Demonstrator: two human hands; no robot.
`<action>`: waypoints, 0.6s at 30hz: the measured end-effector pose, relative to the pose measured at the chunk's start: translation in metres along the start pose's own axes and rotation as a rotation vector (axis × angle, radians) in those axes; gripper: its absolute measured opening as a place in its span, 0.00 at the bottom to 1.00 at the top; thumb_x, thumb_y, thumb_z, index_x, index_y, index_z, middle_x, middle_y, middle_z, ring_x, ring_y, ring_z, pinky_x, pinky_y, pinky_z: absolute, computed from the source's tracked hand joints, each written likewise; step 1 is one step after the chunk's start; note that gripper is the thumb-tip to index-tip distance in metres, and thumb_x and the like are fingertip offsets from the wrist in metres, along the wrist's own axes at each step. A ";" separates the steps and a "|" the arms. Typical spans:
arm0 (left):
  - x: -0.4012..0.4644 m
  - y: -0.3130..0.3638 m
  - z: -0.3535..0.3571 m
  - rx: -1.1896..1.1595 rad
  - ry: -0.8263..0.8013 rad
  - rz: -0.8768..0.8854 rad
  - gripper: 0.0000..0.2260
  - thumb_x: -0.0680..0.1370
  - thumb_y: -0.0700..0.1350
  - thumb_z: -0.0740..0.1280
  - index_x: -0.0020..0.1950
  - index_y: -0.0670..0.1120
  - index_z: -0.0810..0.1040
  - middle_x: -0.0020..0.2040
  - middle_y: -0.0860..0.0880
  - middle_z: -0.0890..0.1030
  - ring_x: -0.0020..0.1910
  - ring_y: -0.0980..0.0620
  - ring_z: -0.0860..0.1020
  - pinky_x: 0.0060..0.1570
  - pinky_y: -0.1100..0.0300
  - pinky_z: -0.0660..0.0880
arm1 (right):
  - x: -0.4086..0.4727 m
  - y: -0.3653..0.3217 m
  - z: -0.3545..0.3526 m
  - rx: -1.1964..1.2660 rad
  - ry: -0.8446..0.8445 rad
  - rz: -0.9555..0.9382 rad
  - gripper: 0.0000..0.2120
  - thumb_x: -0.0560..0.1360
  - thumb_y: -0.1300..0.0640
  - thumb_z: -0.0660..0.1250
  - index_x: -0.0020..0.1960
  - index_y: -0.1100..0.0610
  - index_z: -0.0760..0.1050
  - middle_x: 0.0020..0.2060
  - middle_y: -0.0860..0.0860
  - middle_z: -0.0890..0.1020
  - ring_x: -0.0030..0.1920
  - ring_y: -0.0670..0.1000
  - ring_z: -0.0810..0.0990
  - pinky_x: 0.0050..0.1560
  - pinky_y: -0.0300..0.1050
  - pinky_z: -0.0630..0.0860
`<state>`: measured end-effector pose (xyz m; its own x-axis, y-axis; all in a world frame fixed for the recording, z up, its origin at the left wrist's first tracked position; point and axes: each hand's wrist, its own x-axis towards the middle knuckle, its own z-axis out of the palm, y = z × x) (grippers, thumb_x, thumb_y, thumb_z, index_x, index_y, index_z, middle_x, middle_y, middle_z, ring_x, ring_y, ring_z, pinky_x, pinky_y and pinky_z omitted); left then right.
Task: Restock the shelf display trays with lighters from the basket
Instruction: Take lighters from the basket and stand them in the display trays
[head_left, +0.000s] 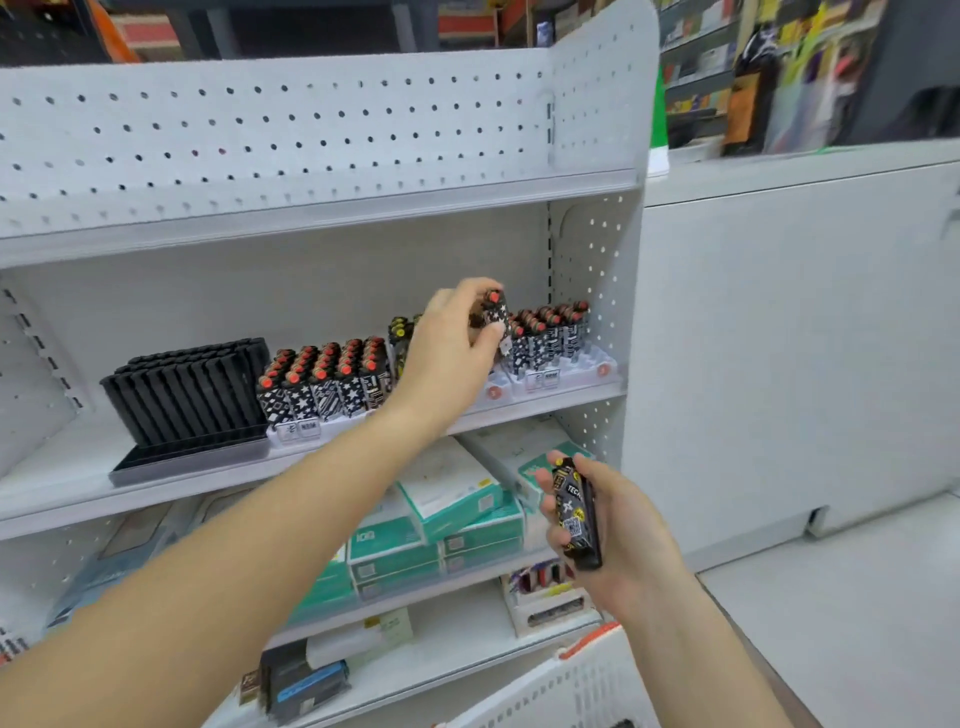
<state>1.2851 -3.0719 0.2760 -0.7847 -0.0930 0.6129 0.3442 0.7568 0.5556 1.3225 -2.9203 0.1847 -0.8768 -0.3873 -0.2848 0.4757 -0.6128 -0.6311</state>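
Observation:
My left hand reaches onto the middle shelf and pinches a red-capped, black-and-white patterned lighter above the right display tray. That white tray holds several matching lighters at its back. A second tray to the left is packed with red-capped lighters. My right hand grips a small bundle of black lighters with yellow stickers lower down, in front of the shelf below. The white basket shows at the bottom edge.
A black ribbed display rack stands at the left of the middle shelf. Teal and white boxes fill the shelf beneath. A grey counter wall rises to the right, beside the perforated shelf side panel.

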 end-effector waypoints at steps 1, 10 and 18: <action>0.007 0.000 0.004 0.032 -0.014 0.001 0.15 0.80 0.43 0.63 0.67 0.51 0.71 0.55 0.51 0.73 0.42 0.60 0.76 0.44 0.70 0.69 | -0.001 -0.006 -0.003 0.011 0.003 -0.018 0.07 0.80 0.58 0.58 0.50 0.58 0.74 0.33 0.54 0.81 0.24 0.47 0.73 0.17 0.34 0.64; 0.016 -0.006 0.025 0.039 -0.045 -0.028 0.14 0.78 0.41 0.65 0.63 0.51 0.73 0.50 0.48 0.76 0.39 0.53 0.76 0.27 0.74 0.72 | -0.002 -0.031 -0.018 0.047 0.003 -0.056 0.08 0.80 0.58 0.58 0.51 0.58 0.75 0.35 0.53 0.81 0.25 0.47 0.74 0.18 0.35 0.66; 0.038 0.008 0.046 0.306 -0.050 0.151 0.14 0.76 0.51 0.68 0.61 0.55 0.76 0.51 0.54 0.82 0.57 0.49 0.73 0.58 0.54 0.66 | -0.003 -0.039 -0.021 0.104 0.031 -0.082 0.07 0.79 0.58 0.59 0.51 0.58 0.75 0.35 0.54 0.81 0.25 0.47 0.73 0.19 0.34 0.66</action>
<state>1.2346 -3.0392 0.2780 -0.7635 0.0607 0.6430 0.2937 0.9193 0.2620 1.3052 -2.8806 0.1947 -0.9139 -0.3129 -0.2586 0.4059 -0.7099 -0.5755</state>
